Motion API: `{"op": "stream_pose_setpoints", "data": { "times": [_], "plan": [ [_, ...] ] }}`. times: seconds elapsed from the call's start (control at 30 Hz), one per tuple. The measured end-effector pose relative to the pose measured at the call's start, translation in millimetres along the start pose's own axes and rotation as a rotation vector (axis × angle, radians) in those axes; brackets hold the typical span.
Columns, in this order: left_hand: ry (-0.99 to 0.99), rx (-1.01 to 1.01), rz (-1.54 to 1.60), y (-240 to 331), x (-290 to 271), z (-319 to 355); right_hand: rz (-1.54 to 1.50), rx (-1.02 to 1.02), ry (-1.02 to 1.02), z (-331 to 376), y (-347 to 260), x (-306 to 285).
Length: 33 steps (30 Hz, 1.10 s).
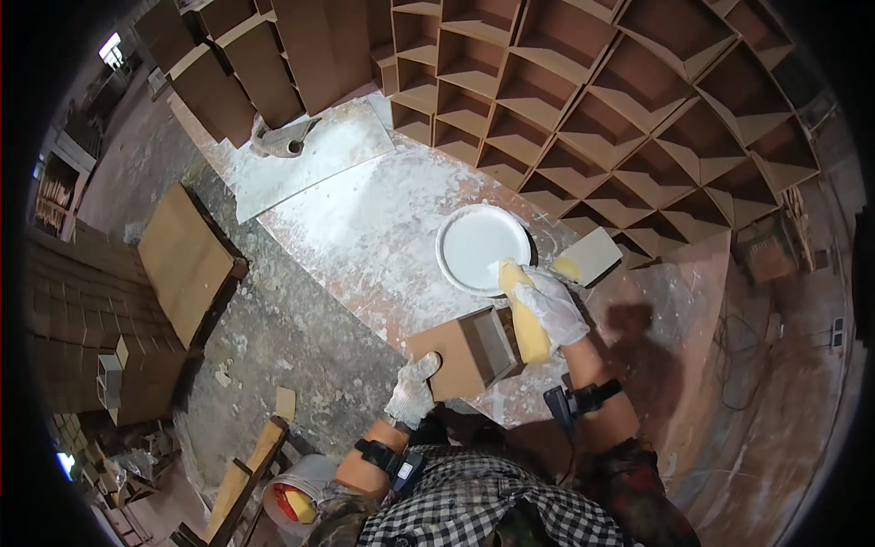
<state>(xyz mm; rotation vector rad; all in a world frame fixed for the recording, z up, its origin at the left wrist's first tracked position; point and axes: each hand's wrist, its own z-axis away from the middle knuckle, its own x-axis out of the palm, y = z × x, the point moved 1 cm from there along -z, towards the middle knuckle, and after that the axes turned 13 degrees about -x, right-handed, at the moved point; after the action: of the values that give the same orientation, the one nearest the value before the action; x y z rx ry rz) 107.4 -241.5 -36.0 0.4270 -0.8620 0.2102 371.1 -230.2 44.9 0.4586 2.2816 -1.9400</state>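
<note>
My left hand (413,392), in a white knitted glove, grips the near left edge of a small brown open-fronted box (447,357). The thumb lies over the box's upper face; the other fingers are partly hidden. My right hand (558,308), in a whitish glove, is closed round a long yellow sponge (529,324). One end of the sponge reaches the near right rim of a round white tub (483,248) of white liquid. Its other end hangs beside the box's open side. I cannot tell whether sponge and box touch.
A pale block with a yellow patch (588,257) lies right of the tub. Stacked open-fronted brown boxes (565,100) line the far side. The white-smeared work board (337,242) bears a crumpled bag (283,139). A bucket (296,497) and timber (244,474) stand at lower left.
</note>
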Motion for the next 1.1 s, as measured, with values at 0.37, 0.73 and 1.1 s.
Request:
{"op": "stream_pose_setpoints", "data": {
  "times": [0.37, 0.73, 1.1],
  "plan": [
    [-0.030, -0.054, 0.074, -1.6, -5.8, -5.5, 1.273, 0.120, -0.358, 0.7, -15.0, 19.1],
    [0.004, -0.003, 0.010, -1.2, -5.2, -2.7, 0.453, 0.121, -0.048, 57.5, -41.7, 6.9],
    [-0.054, -0.061, -0.007, 4.3, -2.9, 0.4, 0.660, -0.035, -0.254, 40.3, -103.9, 51.7]
  ]
}}
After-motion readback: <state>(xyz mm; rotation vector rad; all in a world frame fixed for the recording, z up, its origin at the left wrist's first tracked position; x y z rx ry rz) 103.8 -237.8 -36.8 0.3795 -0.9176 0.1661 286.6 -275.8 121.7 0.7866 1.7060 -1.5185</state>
